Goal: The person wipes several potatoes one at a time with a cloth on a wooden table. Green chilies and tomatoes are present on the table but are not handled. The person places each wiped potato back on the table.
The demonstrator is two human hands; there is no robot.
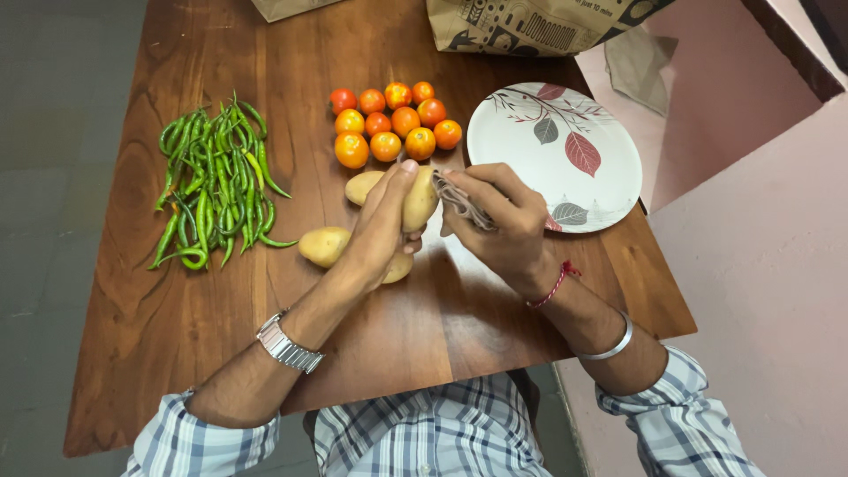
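Yellow potato [420, 200] clamped in left hand [382, 228], steadied for wiping; right hand [496, 223] gripped cloth [459, 201] at 3 o'clock.

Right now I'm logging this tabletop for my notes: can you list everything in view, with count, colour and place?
table: one, dark brown wood, under everything
green chillies: a pile, green, table's left
tomatoes: eleven, red to orange, centre top
potatoes: four, pale yellow, centre; one held, three on the table
plate: one, white with leaf print, right
paper bags: two, brown, top edge
cloth: one, pinkish-brown, against the held potato
wristwatch: one, silver, left wrist
bangle: one, silver, right forearm
thread: one, red, right wrist
left hand: holds the potato
right hand: holds the cloth
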